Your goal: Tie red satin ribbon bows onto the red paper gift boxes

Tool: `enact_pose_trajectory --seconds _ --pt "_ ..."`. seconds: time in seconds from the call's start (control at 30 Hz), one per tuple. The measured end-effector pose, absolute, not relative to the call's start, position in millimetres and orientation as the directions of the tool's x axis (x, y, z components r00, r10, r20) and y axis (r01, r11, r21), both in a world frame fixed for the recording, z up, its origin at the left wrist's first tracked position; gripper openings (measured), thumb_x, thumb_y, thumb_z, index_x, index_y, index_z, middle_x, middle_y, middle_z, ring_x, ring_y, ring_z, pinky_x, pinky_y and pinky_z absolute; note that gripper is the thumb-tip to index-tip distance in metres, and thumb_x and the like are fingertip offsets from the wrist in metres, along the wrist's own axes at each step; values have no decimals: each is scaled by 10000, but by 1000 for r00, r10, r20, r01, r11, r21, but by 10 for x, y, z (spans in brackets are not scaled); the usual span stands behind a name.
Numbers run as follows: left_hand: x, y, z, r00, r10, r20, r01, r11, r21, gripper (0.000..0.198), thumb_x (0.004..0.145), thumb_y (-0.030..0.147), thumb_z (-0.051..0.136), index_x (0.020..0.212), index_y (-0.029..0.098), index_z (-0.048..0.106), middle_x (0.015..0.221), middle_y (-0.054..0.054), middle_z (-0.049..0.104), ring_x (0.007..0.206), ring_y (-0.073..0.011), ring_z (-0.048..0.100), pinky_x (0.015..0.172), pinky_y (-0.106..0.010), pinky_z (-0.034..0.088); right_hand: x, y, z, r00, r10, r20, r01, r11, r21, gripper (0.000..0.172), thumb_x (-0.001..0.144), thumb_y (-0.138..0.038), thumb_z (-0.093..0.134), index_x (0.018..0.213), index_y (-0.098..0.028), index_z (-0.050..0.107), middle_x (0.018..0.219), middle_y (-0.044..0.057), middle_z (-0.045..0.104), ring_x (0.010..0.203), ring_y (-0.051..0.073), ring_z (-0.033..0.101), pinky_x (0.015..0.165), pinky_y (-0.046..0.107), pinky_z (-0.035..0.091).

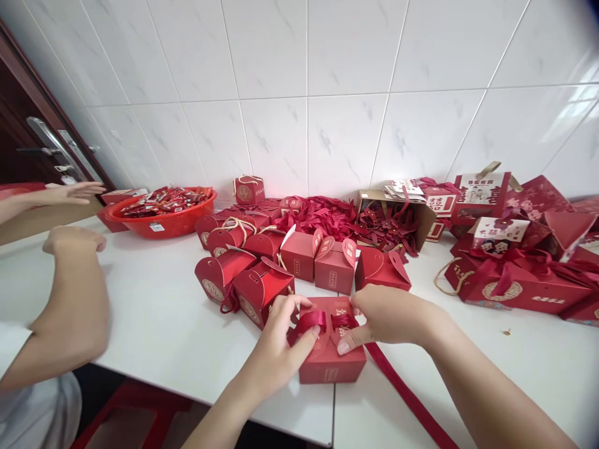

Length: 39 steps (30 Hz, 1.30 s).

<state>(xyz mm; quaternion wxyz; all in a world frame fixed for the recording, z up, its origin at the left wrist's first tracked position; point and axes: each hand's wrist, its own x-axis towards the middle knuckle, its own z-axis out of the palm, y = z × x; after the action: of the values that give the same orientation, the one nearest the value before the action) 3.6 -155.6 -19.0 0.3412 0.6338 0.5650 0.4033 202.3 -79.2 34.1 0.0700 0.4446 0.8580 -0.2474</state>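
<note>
A red gift box (pixel 332 365) sits at the table's front edge, its lid flaps folded over the top. Dark red ribbon (pixel 312 320) passes through slots in the lid; a long ribbon tail (pixel 407 393) trails from the box's right side past the table's edge. My left hand (pixel 283 343) closes on the ribbon at the lid's left, thumb and forefinger around the loop. At the right corner, my right hand (pixel 381 318) grips the box, thumb pressed on the lid and the other fingers curled behind, partly hidden. Several closed red boxes (pixel 264 290) stand just behind.
A heap of ribbons (pixel 322 215) and a carton of red bows (pixel 425 221) lie along the tiled wall. Larger gift boxes (pixel 524 280) crowd the right. At left stand an orange basket (pixel 161 224) of small packets and a co-worker's arms (pixel 77 293).
</note>
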Motion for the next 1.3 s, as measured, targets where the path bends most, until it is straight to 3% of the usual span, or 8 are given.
enact_pose_trajectory --seconds 0.2,0.37,0.5,0.63,0.8,0.97,1.2,1.3 --pt "39 -1509 -250 -27 997 -78 240 82 967 267 781 380 604 925 204 463 855 -17 594 771 -178 575 693 -293 461 2079 -595 310 -689 605 -399 716 482 -506 614 638 -741 580 475 -199 342 458 -60 282 438 77 265 447 257 191" --pt "-24 -1539 -257 12 994 -112 220 106 970 321 755 469 623 761 148 609 776 -35 639 740 -196 588 650 -275 444 2156 -468 341 -802 463 -378 561 365 -743 521 655 -626 666 535 -166 455 550 -46 490 475 55 315 438 226 187" --pt "-61 -1557 -253 -62 993 -96 225 108 968 371 702 481 672 598 156 527 597 24 507 575 -130 486 530 -231 370 2177 -424 325 -848 411 -336 447 210 -870 466 652 -561 713 606 -156 487 588 -42 527 541 74 498 512 198 326" --pt "-69 -1571 -254 -111 992 -58 123 71 990 423 715 495 660 578 178 416 557 64 365 502 -79 349 479 -199 276 2171 -386 273 -872 422 -248 334 143 -932 486 778 -592 570 584 -168 436 522 -72 418 494 69 462 552 219 385" --pt "-215 -1586 -199 -50 997 -66 -86 62 994 465 815 493 545 547 190 316 492 74 276 465 -73 194 452 -214 173 2265 -371 319 -844 474 -253 399 238 -885 465 829 -535 539 584 -142 502 545 -45 456 511 69 455 552 218 393" --pt "-446 -1599 -83 -28 996 -89 -74 87 994 485 845 463 527 520 182 303 455 79 266 437 -61 142 447 -230 134 2444 -402 471 -828 495 -263 481 389 -785 347 860 -447 523 721 -135 584 662 2 567 613 99 511 584 225 389" --pt "-687 -1609 -85 -19 991 -136 -84 134 987 495 811 459 586 504 169 328 440 77 297 414 -44 164 428 -207 160 2659 -433 568 -716 616 -329 661 446 -604 280 759 -441 627 772 -162 629 691 7 573 625 126 500 539 231 354" --pt "-788 -1627 -108 0 988 -154 -175 152 973 488 769 464 641 493 159 378 433 66 346 401 -36 209 412 -188 207 2753 -408 566 -674 687 -271 682 439 -585 235 745 -405 642 743 -181 568 735 0 562 656 130 500 559 230 366"
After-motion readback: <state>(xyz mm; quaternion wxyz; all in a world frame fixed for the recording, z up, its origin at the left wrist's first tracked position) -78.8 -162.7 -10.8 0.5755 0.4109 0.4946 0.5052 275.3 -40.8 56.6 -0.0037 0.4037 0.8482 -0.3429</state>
